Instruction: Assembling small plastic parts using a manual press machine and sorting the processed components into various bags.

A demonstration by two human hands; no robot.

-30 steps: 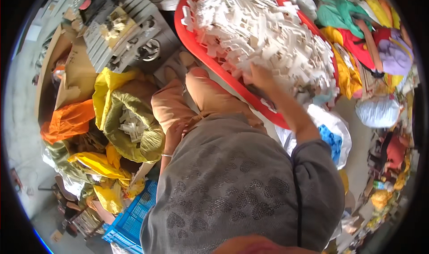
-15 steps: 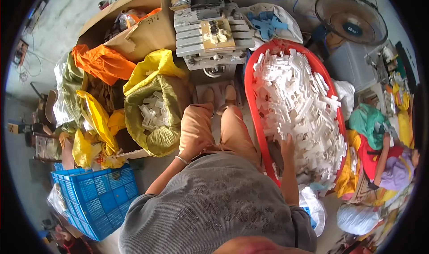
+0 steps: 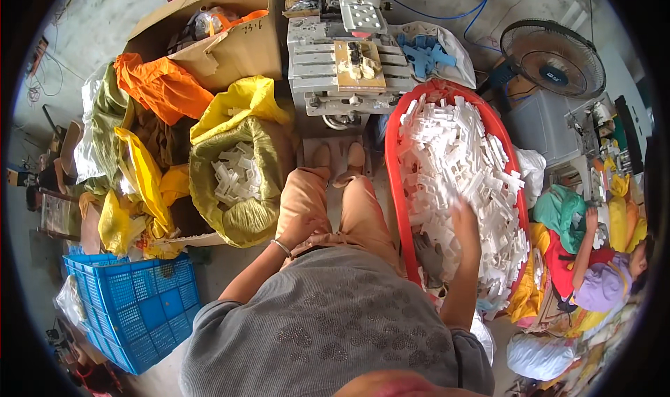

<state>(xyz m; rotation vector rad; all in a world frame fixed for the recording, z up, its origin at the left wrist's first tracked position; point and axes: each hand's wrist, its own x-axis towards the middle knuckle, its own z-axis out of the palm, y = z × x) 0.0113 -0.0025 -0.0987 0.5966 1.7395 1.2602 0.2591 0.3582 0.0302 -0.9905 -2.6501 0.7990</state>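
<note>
My left hand [image 3: 301,231] lies on the lap of my tan trousers, its fingers resting over the thigh and a light bangle at the wrist. No object shows in it. Over a long red tub [image 3: 395,180] on my right, my right hand [image 3: 463,221] is smeared by motion, so its fingers cannot be read. Beneath it the tub is heaped with small white plastic pieces [image 3: 460,152]. A dark grey glove [image 3: 428,256] lies inside the tub's near left side. More white pieces [image 3: 239,173] sit in an olive-yellow sack [image 3: 241,228] left of my knees.
Ahead stands a grey machine with a slotted bed [image 3: 303,69], carrying a wooden board [image 3: 360,81] with a fixture. A fan [image 3: 553,58] is at far right, a cardboard box [image 3: 244,48] at far left, a blue crate [image 3: 132,306] near left. Another person [image 3: 606,285] sits at right.
My right hand has risen from the tub's near left side and moved a little right over the pieces, uncovering the grey glove. My left hand stays on my lap. The view has shifted slightly.
</note>
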